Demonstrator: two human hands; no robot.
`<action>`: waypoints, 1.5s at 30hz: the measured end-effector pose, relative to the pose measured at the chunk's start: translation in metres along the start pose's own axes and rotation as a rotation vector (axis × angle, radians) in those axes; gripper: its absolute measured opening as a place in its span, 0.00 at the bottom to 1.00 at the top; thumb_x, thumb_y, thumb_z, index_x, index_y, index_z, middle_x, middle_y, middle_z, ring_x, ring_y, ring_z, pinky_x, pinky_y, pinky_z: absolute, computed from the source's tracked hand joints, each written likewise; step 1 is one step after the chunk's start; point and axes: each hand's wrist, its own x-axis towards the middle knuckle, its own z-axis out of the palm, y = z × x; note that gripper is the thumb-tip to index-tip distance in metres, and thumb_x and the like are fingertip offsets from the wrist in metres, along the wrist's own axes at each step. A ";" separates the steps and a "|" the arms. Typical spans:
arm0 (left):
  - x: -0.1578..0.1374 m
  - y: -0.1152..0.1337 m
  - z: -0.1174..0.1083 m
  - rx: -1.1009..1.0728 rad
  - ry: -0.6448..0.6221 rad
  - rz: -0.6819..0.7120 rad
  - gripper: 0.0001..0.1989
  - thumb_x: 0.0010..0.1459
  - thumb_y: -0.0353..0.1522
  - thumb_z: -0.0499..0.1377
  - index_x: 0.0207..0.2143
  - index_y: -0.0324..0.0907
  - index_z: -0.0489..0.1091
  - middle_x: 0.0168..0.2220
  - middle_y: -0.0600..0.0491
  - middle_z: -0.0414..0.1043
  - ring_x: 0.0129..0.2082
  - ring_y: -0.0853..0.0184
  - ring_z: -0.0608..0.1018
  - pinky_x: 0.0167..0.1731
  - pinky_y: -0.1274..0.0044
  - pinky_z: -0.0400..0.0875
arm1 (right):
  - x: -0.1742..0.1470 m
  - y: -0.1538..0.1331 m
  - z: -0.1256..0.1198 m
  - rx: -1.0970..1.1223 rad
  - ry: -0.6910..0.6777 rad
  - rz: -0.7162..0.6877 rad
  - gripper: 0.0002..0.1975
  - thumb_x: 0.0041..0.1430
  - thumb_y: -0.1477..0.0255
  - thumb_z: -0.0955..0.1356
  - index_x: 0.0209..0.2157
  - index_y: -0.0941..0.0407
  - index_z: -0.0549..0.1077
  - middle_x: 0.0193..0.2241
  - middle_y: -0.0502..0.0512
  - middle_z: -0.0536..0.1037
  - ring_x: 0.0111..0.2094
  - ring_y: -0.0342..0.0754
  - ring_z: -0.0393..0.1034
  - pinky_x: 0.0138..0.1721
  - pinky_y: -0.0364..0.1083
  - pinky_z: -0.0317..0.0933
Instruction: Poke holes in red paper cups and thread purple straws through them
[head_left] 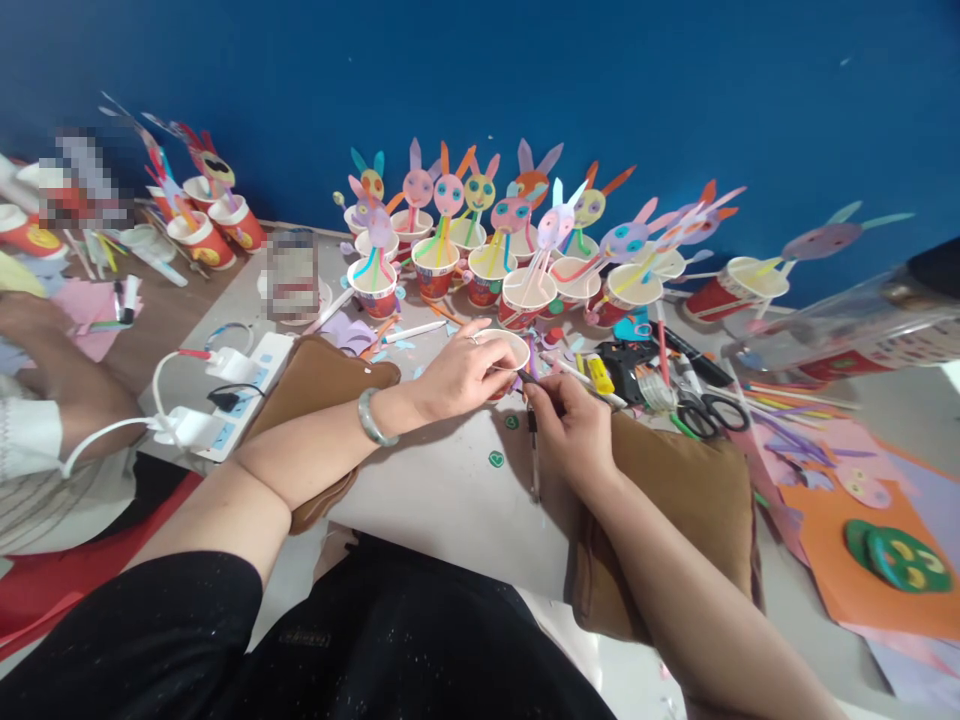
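Note:
My left hand is closed around a paper cup, fingers over its rim and side. My right hand pinches a slim dark tool whose tip meets the cup's side; its exact kind is unclear. Below the hands, two small green round pieces with light marks lie on the table. A pen lies beside my right hand. Behind the cup stand several red paper cups holding paper rabbit heads on coloured strips.
Brown cushions lie under both forearms. A power strip with plugs is at left, near another person's arm. Black scissors, orange paper and a clear bottle-like container are at right. A blue wall rises behind.

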 end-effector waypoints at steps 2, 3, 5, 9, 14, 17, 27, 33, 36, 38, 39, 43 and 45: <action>0.000 0.001 0.000 0.022 -0.010 -0.013 0.06 0.67 0.31 0.58 0.34 0.43 0.67 0.29 0.59 0.76 0.33 0.68 0.79 0.69 0.56 0.60 | 0.004 -0.002 0.000 0.282 -0.109 0.154 0.26 0.64 0.45 0.68 0.27 0.53 0.67 0.18 0.47 0.66 0.20 0.42 0.57 0.23 0.43 0.53; 0.000 0.001 -0.001 0.028 -0.013 -0.017 0.05 0.67 0.31 0.58 0.35 0.43 0.68 0.30 0.59 0.77 0.34 0.68 0.79 0.70 0.55 0.59 | 0.005 -0.003 0.000 0.408 -0.159 0.232 0.28 0.61 0.43 0.70 0.27 0.53 0.66 0.17 0.45 0.63 0.19 0.40 0.53 0.21 0.43 0.50; 0.000 0.002 -0.001 0.034 0.000 -0.013 0.04 0.68 0.31 0.58 0.36 0.43 0.69 0.32 0.58 0.78 0.36 0.68 0.80 0.70 0.55 0.59 | 0.007 -0.004 0.001 0.618 -0.232 0.373 0.29 0.56 0.41 0.72 0.27 0.53 0.65 0.16 0.41 0.57 0.17 0.38 0.46 0.19 0.42 0.43; 0.000 -0.004 0.002 0.009 0.149 0.015 0.10 0.64 0.38 0.65 0.42 0.43 0.70 0.47 0.47 0.78 0.51 0.60 0.79 0.65 0.57 0.67 | 0.009 -0.004 0.001 0.819 -0.228 0.463 0.30 0.51 0.43 0.76 0.27 0.52 0.63 0.17 0.39 0.52 0.17 0.36 0.40 0.18 0.40 0.37; 0.000 -0.020 0.013 -0.295 0.286 -0.116 0.55 0.45 0.53 0.75 0.67 0.43 0.53 0.65 0.35 0.65 0.67 0.51 0.71 0.66 0.57 0.69 | 0.007 -0.004 -0.001 0.811 -0.110 0.337 0.29 0.57 0.44 0.74 0.29 0.52 0.62 0.18 0.40 0.55 0.18 0.37 0.44 0.19 0.40 0.41; 0.002 -0.020 0.015 -0.534 0.144 -0.203 0.59 0.43 0.56 0.75 0.68 0.45 0.50 0.64 0.37 0.68 0.65 0.51 0.74 0.63 0.58 0.72 | 0.004 -0.005 -0.001 0.756 -0.083 0.264 0.29 0.58 0.43 0.72 0.29 0.52 0.61 0.18 0.41 0.55 0.18 0.38 0.45 0.20 0.41 0.43; 0.008 -0.006 -0.005 -0.659 -0.011 -0.180 0.40 0.45 0.51 0.76 0.53 0.39 0.67 0.53 0.39 0.79 0.53 0.55 0.82 0.52 0.64 0.78 | 0.004 -0.006 -0.005 0.689 -0.165 0.218 0.27 0.61 0.43 0.70 0.29 0.51 0.62 0.18 0.41 0.57 0.18 0.39 0.47 0.19 0.42 0.46; 0.006 -0.013 -0.001 -0.494 0.085 -0.151 0.41 0.44 0.47 0.78 0.54 0.40 0.65 0.52 0.42 0.79 0.52 0.56 0.81 0.55 0.64 0.75 | 0.000 -0.001 -0.013 -0.068 0.143 -0.124 0.19 0.67 0.52 0.67 0.35 0.53 0.73 0.27 0.55 0.77 0.27 0.48 0.71 0.31 0.47 0.64; 0.006 -0.013 -0.001 -0.474 0.099 -0.128 0.41 0.43 0.47 0.78 0.54 0.41 0.65 0.52 0.41 0.78 0.53 0.54 0.80 0.56 0.62 0.74 | -0.001 -0.003 -0.015 -0.153 0.171 -0.164 0.18 0.66 0.53 0.67 0.35 0.53 0.73 0.29 0.58 0.79 0.29 0.50 0.73 0.32 0.48 0.65; 0.006 -0.013 -0.001 -0.483 0.097 -0.127 0.41 0.43 0.47 0.78 0.53 0.41 0.66 0.52 0.42 0.78 0.53 0.55 0.80 0.56 0.62 0.74 | 0.000 -0.006 -0.015 -0.001 0.128 -0.089 0.20 0.66 0.50 0.67 0.34 0.53 0.72 0.24 0.53 0.74 0.25 0.47 0.68 0.29 0.47 0.63; 0.006 -0.012 -0.002 -0.492 0.098 -0.127 0.41 0.43 0.47 0.77 0.53 0.41 0.66 0.52 0.42 0.78 0.52 0.55 0.80 0.56 0.62 0.74 | 0.001 -0.008 -0.015 0.128 0.074 -0.026 0.22 0.65 0.48 0.67 0.32 0.52 0.70 0.22 0.50 0.70 0.22 0.45 0.63 0.26 0.46 0.61; 0.006 -0.011 -0.002 -0.491 0.110 -0.125 0.40 0.44 0.45 0.77 0.54 0.41 0.65 0.52 0.42 0.78 0.53 0.56 0.80 0.56 0.63 0.74 | 0.007 -0.015 -0.015 0.666 -0.248 0.288 0.28 0.60 0.42 0.70 0.28 0.51 0.63 0.19 0.41 0.55 0.17 0.38 0.43 0.18 0.41 0.44; 0.006 -0.012 -0.001 -0.453 0.115 -0.131 0.40 0.44 0.45 0.78 0.54 0.41 0.65 0.52 0.43 0.78 0.53 0.55 0.80 0.56 0.63 0.74 | 0.009 -0.015 -0.016 0.750 -0.321 0.358 0.28 0.58 0.41 0.71 0.28 0.51 0.62 0.20 0.41 0.53 0.18 0.37 0.40 0.17 0.41 0.40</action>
